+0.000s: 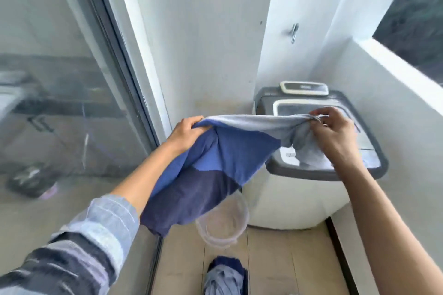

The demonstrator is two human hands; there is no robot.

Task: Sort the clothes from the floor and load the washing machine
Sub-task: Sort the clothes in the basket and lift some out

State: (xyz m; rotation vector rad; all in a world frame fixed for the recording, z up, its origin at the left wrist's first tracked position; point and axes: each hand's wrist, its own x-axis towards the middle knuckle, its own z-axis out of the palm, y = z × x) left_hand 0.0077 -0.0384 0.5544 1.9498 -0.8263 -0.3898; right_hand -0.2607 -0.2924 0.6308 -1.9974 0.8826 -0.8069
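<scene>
**Garment held stretched in front of the washing machine**

Garment (223, 151): colour-blocked cloth, pale grey along the top edge, mid blue in the middle, dark navy at the bottom. It was held in the air, spread between both hands, to the near left of the washing machine (311, 175). Its grey end overlapped the machine's top in view; contact could not be told.

Left hand (185, 133): fingers curled round the garment's blue edge, left of the machine. A striped sleeve (79, 246) covered that forearm, pushed back from the wrist.

Right hand (333, 132): fingers pinched the bunched grey end, in front of the machine's lid (285, 105). Forearm bare.

Washing machine: top-loader, white body, grey top, lid down, control panel (304, 88) at its far edge. It stood in the corner, against the white walls.

Clear plastic tub (223, 223): on the floor just beside the machine's near left base, partly hidden by the hanging navy cloth.

Pile of clothes (226, 275): blue and grey-striped, on the floor nearer the camera than the tub, well apart from the machine.

Glass sliding door (60, 79): far left of the machine. A tap (293, 31) sat on the wall above the machine.
</scene>
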